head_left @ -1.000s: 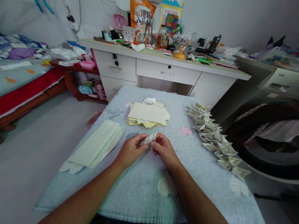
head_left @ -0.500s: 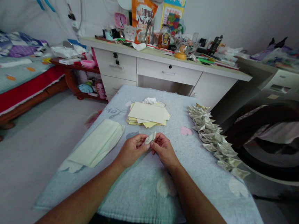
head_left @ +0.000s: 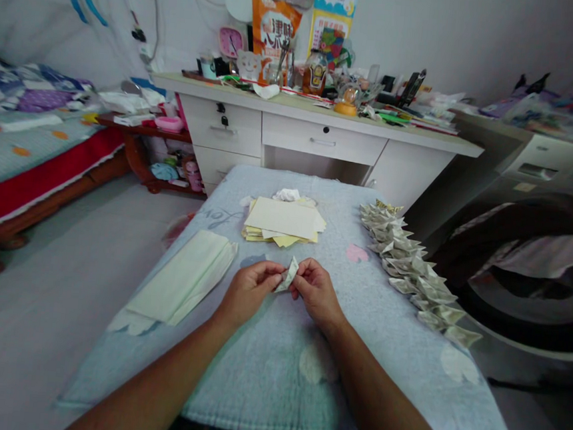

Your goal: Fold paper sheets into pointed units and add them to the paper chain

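Between both hands, over the middle of the cloth-covered table, is a small piece of folded paper (head_left: pixel 289 275) with pointed ends. My left hand (head_left: pixel 251 285) pinches its left side between thumb and fingers. On the other side my right hand (head_left: pixel 316 289) is closed on it too, fingertips curled under. Just beyond the hands lies a stack of cream and yellow paper sheets (head_left: pixel 284 218). To the left rests a pile of long pale-green paper (head_left: pixel 185 274). A row of folded paper pieces (head_left: pixel 415 266) with pointed tips runs down the right side.
A blue patterned cloth (head_left: pixel 262 380) covers the table. Behind it stands a white desk (head_left: pixel 318 137) crowded with a jar (head_left: pixel 315 72), an orange snack bag (head_left: pixel 273 33) and other items. A bed (head_left: pixel 27 135) is at left, a washing machine (head_left: pixel 536 170) at right.
The folded paper has turned more upright between my fingers, showing a longer, pointed shape. Both hands stay in nearly the same place, with small finger shifts.
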Demonstrator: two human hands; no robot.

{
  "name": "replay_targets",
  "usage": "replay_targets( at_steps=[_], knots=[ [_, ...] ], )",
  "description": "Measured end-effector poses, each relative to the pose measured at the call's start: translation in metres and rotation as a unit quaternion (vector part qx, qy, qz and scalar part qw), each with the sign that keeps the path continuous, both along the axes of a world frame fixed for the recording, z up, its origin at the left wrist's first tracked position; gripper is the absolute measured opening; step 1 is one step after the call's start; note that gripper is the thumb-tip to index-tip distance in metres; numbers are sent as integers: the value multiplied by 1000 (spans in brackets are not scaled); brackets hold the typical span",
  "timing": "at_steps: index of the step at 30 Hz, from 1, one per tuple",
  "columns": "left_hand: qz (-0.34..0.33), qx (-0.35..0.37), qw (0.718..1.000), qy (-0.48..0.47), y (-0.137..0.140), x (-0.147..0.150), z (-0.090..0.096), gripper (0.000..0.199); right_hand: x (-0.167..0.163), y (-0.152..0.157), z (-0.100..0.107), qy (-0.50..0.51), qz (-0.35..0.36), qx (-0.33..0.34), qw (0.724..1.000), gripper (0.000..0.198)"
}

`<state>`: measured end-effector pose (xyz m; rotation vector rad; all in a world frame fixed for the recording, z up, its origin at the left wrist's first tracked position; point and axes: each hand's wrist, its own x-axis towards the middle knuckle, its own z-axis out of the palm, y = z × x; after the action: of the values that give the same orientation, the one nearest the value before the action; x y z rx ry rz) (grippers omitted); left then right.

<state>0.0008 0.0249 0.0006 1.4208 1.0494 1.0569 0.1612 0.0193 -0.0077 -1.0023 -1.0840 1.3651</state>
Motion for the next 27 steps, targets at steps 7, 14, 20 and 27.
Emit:
replay_targets(
  at_steps=[7,14,20,27],
  knots=[
    [20,-38,998,-48,0,4,-2,19,-2,-1,-1,-22,0,25,999,20],
    [34,-25,998,-40,1,4,-3,18,-5,-1,-2,-9,-26,24,999,20],
    [28,-39,998,-33,1,5,-1,15,-4,-1,-1,-31,-20,32,999,11],
    [58,6,998,6,2,2,-5,17,0,-4,2,-37,45,23,998,12]
  ],
)
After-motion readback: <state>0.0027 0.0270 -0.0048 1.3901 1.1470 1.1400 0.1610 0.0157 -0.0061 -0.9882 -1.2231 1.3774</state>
